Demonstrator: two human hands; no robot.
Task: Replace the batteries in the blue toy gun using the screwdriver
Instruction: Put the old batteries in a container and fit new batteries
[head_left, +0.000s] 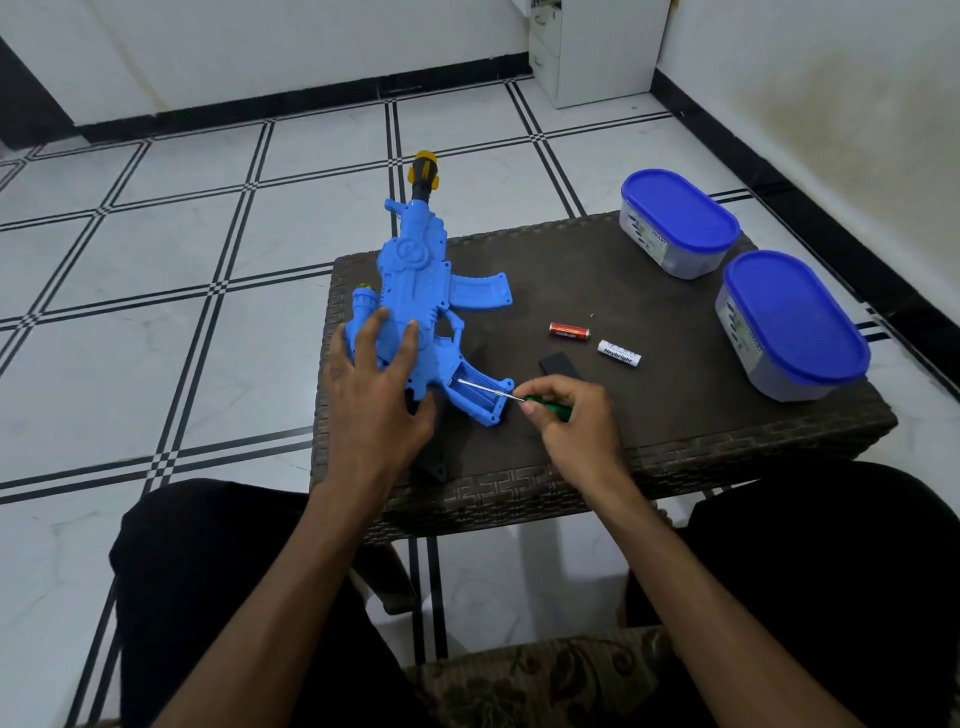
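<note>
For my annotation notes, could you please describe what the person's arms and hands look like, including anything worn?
Both forearms are bare to the frame's lower edge: no sleeves show. The left hand and right hand wear no gloves; no rings, watch or bracelets are visible.

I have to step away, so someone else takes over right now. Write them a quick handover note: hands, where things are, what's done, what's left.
Left hand presses the blue toy gun flat on the table. Right hand grips the screwdriver, tip inside the open grip compartment.
Red battery, white battery and black cover lie on the table.
Done: cover off.
Left: probably fit batteries, refit and screw on the cover.
</note>
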